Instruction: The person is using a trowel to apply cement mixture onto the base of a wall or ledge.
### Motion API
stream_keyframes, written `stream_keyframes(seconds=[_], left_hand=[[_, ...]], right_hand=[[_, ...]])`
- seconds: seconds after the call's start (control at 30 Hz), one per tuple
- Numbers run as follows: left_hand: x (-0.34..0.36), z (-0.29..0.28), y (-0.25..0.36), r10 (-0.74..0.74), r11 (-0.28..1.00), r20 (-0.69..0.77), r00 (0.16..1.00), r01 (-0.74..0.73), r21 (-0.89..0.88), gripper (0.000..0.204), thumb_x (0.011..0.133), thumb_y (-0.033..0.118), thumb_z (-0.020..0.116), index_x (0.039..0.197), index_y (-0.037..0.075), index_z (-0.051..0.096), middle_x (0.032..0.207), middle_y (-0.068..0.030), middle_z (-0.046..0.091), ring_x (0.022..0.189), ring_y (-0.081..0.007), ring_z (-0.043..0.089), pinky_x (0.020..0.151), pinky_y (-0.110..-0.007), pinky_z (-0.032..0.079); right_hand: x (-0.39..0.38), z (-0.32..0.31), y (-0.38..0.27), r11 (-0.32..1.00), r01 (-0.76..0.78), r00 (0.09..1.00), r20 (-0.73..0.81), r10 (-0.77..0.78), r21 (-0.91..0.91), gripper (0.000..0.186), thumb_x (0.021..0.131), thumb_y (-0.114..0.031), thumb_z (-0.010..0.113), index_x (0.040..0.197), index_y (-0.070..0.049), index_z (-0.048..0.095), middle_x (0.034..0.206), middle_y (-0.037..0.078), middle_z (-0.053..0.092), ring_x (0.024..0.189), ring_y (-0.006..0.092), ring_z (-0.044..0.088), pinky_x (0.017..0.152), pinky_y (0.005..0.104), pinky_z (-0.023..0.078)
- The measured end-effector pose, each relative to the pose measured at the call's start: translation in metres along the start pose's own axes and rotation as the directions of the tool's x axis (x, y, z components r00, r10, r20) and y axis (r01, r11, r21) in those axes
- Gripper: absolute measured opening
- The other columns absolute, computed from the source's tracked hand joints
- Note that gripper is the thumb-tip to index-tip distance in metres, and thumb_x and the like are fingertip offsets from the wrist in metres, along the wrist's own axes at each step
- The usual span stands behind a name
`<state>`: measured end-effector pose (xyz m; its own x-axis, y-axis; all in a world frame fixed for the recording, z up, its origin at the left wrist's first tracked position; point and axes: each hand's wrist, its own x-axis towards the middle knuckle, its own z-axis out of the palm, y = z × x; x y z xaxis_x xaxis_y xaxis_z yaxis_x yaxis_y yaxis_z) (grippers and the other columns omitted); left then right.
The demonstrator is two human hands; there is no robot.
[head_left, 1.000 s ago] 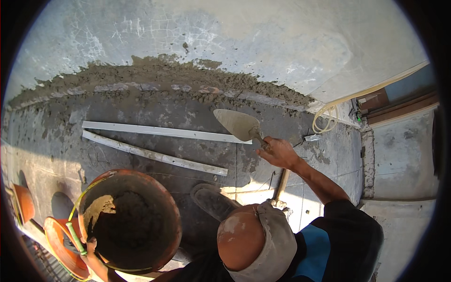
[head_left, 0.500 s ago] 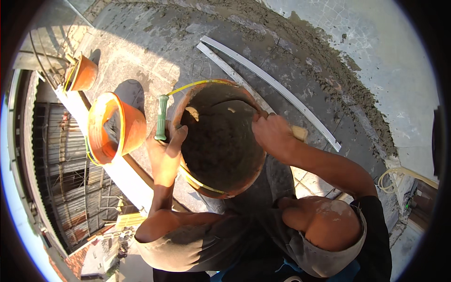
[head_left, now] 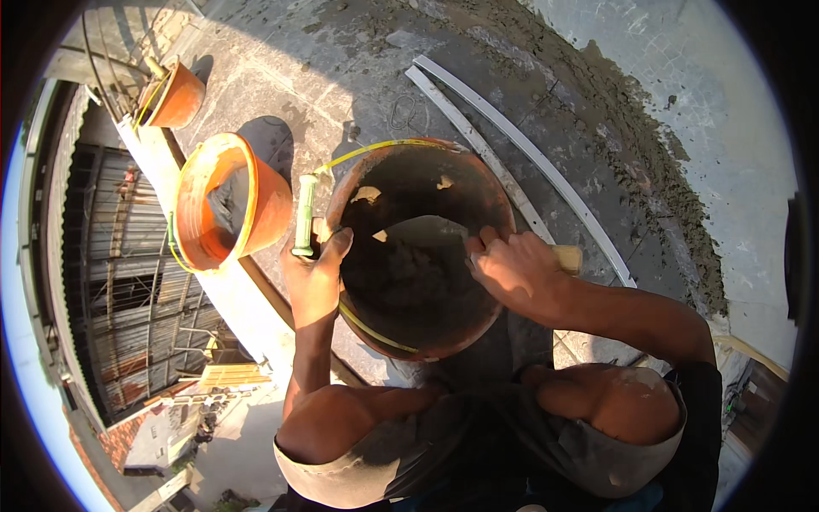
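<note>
Left hand (head_left: 314, 277) clasps the rim of the bucket (head_left: 490, 186) at nine o'clock; right hand (head_left: 518, 269), at three, wraps the trowel (head_left: 431, 229), whose blade points toward nine inside.

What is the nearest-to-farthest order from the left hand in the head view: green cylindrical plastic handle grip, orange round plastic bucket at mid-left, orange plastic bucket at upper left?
From the left hand:
1. Green cylindrical plastic handle grip: right at the hand.
2. Orange round plastic bucket: to its left, mid-left of view.
3. Upper-left orange plastic bucket: farthest, beyond the second.
</note>
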<state>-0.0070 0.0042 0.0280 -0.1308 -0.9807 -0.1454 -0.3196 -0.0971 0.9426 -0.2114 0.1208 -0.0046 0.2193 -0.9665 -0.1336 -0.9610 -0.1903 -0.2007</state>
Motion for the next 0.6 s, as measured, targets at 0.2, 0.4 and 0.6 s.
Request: stream_keyframes(seconds=[0.2,0.4,0.6], left_hand=[[0.020,-0.032,-0.021,-0.019,0.998,0.004,1.000,0.019,-0.063,0.013,0.070,0.009,0.065,0.067,0.007,0.052,0.053,0.0051,0.042,0.040,-0.0044,0.033,0.038,-0.022,0.022],[0.033,-0.070,-0.080,-0.141,0.914,-0.030,0.990,0.118,-0.387,0.010,0.067,0.007,0.065,0.070,0.004,0.055,0.061,0.0031,0.048,0.056,-0.0062,0.044,0.053,-0.022,0.032],[0.035,-0.100,-0.112,-0.325,0.814,-0.032,0.945,0.262,-0.519,0.011,0.068,0.007,0.066,0.072,0.004,0.056,0.064,0.0030,0.050,0.058,-0.0071,0.045,0.054,-0.022,0.033]], right_hand=[[0.042,0.023,-0.019,0.852,0.336,0.934,0.259,-0.246,-0.401,0.027,0.067,-0.015,0.060,0.089,0.000,0.058,0.079,0.011,0.056,0.071,0.0192,0.056,0.056,0.0290,0.046],[0.099,-0.047,0.000,0.889,0.453,0.888,0.055,-0.457,0.068,0.024,0.074,-0.021,0.061,0.086,0.001,0.061,0.075,0.017,0.060,0.068,0.0288,0.061,0.063,0.0364,0.048],[0.249,-0.094,-0.082,0.546,-0.057,0.898,0.282,-0.339,0.836,0.028,0.084,-0.024,0.054,0.090,0.003,0.059,0.076,0.012,0.061,0.066,0.0196,0.060,0.059,0.0302,0.050]])
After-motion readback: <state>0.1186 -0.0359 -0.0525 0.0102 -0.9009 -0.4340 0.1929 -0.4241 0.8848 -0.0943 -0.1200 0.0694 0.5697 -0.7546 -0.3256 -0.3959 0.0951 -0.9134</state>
